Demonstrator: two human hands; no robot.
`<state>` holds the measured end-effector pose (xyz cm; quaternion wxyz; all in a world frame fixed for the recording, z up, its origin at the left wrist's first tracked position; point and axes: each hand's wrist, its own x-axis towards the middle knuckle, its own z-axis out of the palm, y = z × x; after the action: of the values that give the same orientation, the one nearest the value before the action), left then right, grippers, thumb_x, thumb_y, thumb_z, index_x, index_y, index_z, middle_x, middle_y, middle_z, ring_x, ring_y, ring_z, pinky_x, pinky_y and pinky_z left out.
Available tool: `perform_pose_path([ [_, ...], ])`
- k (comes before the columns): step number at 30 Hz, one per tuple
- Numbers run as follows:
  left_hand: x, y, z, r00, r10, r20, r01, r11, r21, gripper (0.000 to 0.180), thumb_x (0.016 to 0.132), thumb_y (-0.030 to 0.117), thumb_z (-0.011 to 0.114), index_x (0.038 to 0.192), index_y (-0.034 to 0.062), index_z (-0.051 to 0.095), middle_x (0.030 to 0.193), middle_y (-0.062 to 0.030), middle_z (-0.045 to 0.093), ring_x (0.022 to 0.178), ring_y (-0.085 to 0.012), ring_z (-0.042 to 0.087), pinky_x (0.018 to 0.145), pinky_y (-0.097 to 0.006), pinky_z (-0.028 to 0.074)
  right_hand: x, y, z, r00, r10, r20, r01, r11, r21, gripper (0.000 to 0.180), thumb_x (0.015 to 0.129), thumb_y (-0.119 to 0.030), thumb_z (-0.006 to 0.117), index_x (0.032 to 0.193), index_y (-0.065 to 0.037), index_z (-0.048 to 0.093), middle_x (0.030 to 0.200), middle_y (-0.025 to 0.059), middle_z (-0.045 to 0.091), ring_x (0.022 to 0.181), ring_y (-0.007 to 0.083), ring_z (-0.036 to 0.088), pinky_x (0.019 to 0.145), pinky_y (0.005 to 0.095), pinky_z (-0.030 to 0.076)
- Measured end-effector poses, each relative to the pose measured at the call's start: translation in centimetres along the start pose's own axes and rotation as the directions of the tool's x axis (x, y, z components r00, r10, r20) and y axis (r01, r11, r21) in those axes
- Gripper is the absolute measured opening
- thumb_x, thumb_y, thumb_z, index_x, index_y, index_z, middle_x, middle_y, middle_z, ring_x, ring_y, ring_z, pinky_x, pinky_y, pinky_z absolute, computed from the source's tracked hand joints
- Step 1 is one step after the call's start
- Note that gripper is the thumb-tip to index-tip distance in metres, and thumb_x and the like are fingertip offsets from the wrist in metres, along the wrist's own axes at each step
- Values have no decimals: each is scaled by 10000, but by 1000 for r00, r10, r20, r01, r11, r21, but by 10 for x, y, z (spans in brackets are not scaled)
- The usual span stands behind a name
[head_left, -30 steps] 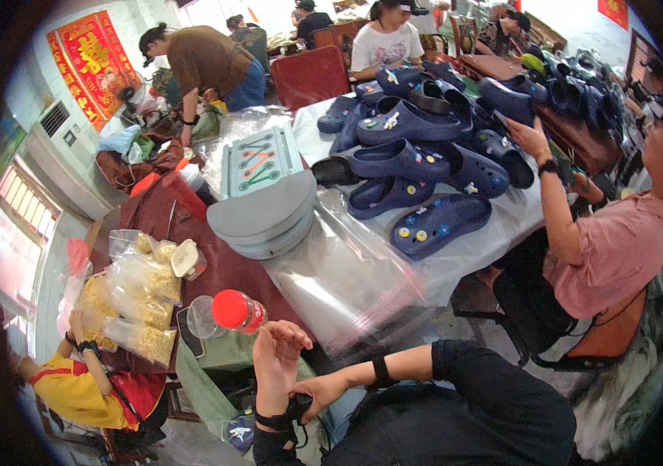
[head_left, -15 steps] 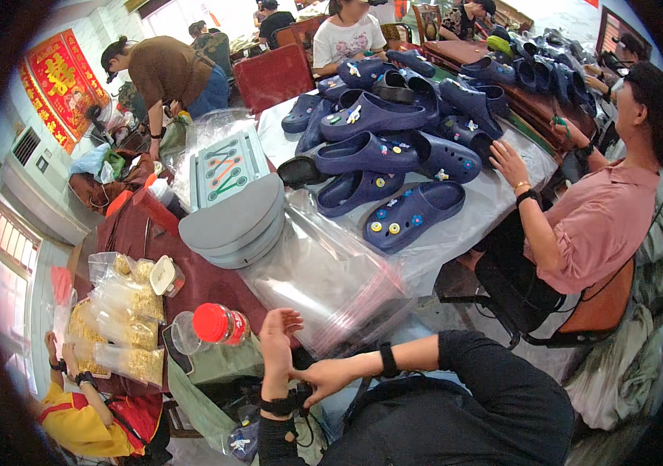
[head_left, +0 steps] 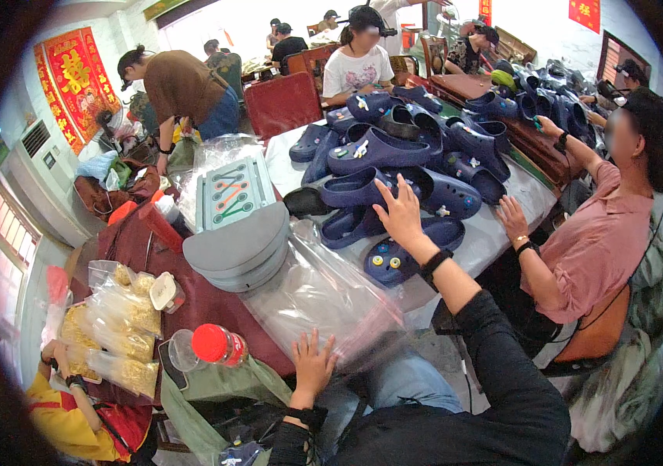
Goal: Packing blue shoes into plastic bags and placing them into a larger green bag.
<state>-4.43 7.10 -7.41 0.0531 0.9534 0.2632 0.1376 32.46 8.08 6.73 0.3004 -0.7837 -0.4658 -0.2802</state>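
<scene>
My spread right hand (head_left: 400, 216) reaches over navy round-toed foam clogs (head_left: 382, 149), spread left hand (head_left: 314, 368) by clear plastic bags (head_left: 310, 286); gripping would need curling.

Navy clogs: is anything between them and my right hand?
Nothing visible: the right hand, fingers spread, overlaps the navy clogs in view, though contact is unclear. The clear plastic bags lie to its left, not between.

A red-lidded jar (head_left: 220, 344) sits just beside a clear round container (head_left: 185, 351). To their left, pouches of small yellow pieces (head_left: 123, 339) lie near a pale-lidded tub (head_left: 166, 293). A grey round-ended stack (head_left: 238, 247) bears green and orange lines. Beyond stand a red chair (head_left: 281, 104) and, on the wall, a red-and-gold hanging (head_left: 77, 87).
</scene>
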Motion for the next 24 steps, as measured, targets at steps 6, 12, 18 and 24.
perform_pose_path([
  [6, 2, 2, 6, 1000, -4, 15, 4, 1000, -14, 464, 870, 374, 565, 1309, 232, 512, 1444, -165, 322, 1299, -429, 295, 1041, -594, 211, 25, 14, 37, 959, 68, 276, 19, 954, -299, 566, 829, -217, 604, 1354, -294, 405, 1341, 250, 422, 1131, 455, 494, 934, 511, 402],
  [12, 2, 4, 7, 1000, 1, -12, -2, 1000, -27, 449, 874, 386, 559, 1291, 222, 536, 1450, -161, 322, 1313, -422, 281, 1038, -596, 205, 15, -7, 22, 951, -22, 308, 106, 960, -258, 150, 819, -124, 542, 967, -144, 546, 952, 162, 576, 821, 356, 631, 581, 353, 534],
  [18, -1, 2, 4, 1000, 1, -23, -2, 999, -46, 436, 866, 384, 567, 1267, 213, 559, 1425, -176, 357, 1309, -429, 286, 1029, -600, 216, -47, -47, -37, 758, -568, 320, 550, 821, 155, 162, 783, -158, 545, 936, -105, 544, 1127, 163, 578, 864, 257, 643, 652, 338, 535],
  [24, 1, 0, 5, 1000, -3, -3, 3, 999, -35, 435, 857, 369, 575, 1256, 195, 562, 1418, -188, 359, 1303, -444, 290, 1025, -609, 233, -90, -65, -30, 614, -746, 259, 741, 658, 138, 284, 809, -191, 532, 1087, -152, 578, 1318, 154, 474, 1141, 350, 528, 890, 409, 479],
])
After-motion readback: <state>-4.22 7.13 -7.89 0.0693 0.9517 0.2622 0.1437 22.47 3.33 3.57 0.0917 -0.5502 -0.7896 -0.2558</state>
